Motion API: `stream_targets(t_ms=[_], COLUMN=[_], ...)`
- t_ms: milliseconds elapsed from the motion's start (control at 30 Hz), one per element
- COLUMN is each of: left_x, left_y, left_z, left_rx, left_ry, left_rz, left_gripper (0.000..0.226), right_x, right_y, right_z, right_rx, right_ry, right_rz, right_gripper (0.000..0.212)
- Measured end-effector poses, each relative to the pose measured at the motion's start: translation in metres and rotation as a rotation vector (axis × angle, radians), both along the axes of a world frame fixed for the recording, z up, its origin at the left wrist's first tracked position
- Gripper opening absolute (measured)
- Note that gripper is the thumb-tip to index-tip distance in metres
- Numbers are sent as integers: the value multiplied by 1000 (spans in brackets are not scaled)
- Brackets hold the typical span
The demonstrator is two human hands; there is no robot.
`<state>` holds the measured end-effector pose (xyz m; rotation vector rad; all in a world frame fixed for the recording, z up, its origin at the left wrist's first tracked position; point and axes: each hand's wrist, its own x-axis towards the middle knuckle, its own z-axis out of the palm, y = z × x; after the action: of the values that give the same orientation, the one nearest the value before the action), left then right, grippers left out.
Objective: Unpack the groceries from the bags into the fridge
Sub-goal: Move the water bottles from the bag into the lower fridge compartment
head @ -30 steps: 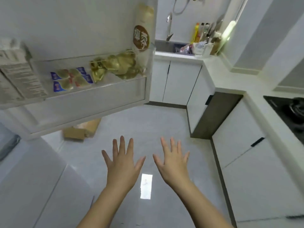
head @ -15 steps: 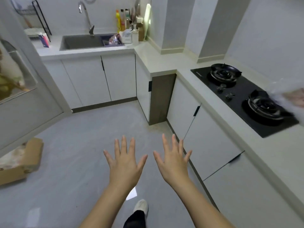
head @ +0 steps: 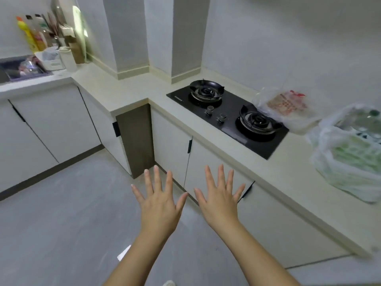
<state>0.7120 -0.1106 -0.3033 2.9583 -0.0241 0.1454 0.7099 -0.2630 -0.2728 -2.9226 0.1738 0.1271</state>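
Two clear plastic grocery bags sit on the counter at the right. The far bag [head: 288, 108], holding something red and tan, lies just behind the stove's right burner. The near bag [head: 350, 157] shows green contents and reaches the frame's right edge. My left hand [head: 158, 205] and my right hand [head: 221, 200] are stretched out side by side over the floor, fingers spread, palms down, holding nothing. Both are well left of and below the bags. The fridge is out of view.
A black two-burner gas stove [head: 228, 116] is set into the beige countertop [head: 288, 174]. White cabinets run under the L-shaped counter. At the far left are a sink [head: 22, 69] and bottles and containers [head: 41, 44]. Grey floor [head: 61, 223] lies below my hands.
The view has swung right, away from the open fridge door and past the sink to the stove and bags. My hands kept the same spread, empty pose.
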Motion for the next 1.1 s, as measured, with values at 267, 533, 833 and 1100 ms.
stream_targets(t_ms=[267, 533, 833, 1100], left_x=[39, 56, 70, 94], left_y=[-65, -163, -290, -355], left_z=[6, -4, 10, 24], left_rx=[20, -14, -50, -52], left_ry=[59, 65, 3, -31], left_rz=[-259, -377, -389, -417], left_gripper=[89, 84, 82, 82], right_x=[2, 2, 16, 34], right_y=[-59, -151, -292, -358], right_z=[-11, -13, 3, 13], right_rx=[25, 46, 7, 12], right_ry=[46, 29, -14, -72], right_rz=[-278, -389, -404, -423], right_gripper=[69, 70, 71, 71])
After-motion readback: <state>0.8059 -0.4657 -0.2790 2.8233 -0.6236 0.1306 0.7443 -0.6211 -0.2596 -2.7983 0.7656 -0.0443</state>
